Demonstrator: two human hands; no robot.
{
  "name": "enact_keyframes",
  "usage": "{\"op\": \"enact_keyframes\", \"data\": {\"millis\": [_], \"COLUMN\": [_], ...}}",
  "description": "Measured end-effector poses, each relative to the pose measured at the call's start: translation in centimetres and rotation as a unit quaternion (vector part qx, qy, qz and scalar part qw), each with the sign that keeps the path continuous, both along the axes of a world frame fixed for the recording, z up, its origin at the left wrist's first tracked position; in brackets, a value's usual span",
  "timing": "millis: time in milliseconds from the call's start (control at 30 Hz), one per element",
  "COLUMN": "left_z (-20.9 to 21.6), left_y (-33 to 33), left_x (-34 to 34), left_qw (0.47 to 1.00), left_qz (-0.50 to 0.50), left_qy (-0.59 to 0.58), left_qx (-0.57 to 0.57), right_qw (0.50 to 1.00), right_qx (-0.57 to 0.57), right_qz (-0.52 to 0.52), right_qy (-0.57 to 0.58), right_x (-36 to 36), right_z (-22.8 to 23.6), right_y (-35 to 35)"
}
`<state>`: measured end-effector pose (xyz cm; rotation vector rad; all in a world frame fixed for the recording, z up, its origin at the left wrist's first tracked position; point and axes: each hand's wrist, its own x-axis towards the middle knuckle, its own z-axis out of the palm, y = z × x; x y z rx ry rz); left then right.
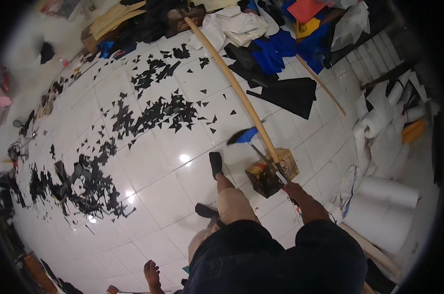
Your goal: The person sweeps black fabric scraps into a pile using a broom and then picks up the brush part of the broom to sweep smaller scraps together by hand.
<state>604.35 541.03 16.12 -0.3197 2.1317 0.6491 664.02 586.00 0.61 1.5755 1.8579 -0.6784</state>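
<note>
My right hand (291,190) is closed around the handle end of a broom with a blue head (246,135) and dark bristles. The broom points forward and left over the tiles. Right beside it is a worn, box-shaped tin (286,161), and a long wooden pole (232,81) runs from the tin to the far pile. My left hand (152,272) hangs low at the lower left, its fingers loosely apart and holding nothing. Many small black triangular scraps (168,112) lie scattered ahead, with a denser heap of black strips (90,183) to the left.
Folded fabrics and sheets (236,27) are piled along the far side. A black cloth piece (290,95) and a thin stick (322,85) lie on the white tiled floor (153,171). Large white rolls (383,210) line the right side.
</note>
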Motion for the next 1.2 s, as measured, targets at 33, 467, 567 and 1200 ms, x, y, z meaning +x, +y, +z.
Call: {"op": "enact_keyframes", "data": {"millis": [33, 467, 567, 1200], "left_z": [1.0, 2.5, 2.5, -5.5], "left_y": [2.5, 28.3, 29.0, 27.6], "left_x": [-0.7, 1.9, 0.7, -7.6], "left_qw": [1.0, 0.986, 0.99, 0.987], "left_qz": [0.0, -0.165, -0.14, -0.125], "left_qy": [0.018, -0.009, -0.002, -0.094], "left_qx": [0.006, 0.032, -0.013, 0.018], "right_qw": [1.0, 0.94, 0.94, 0.982], "right_qx": [-0.018, 0.019, 0.1, -0.122], "right_qz": [0.009, 0.33, 0.26, -0.121], "right_qy": [0.0, 0.087, 0.196, 0.08], "right_x": [0.2, -38.6, -55.2, -17.1], "right_z": [-0.4, -7.4, -9.9, 9.2], "right_y": [2.8, 36.1, 28.0, 19.5]}}
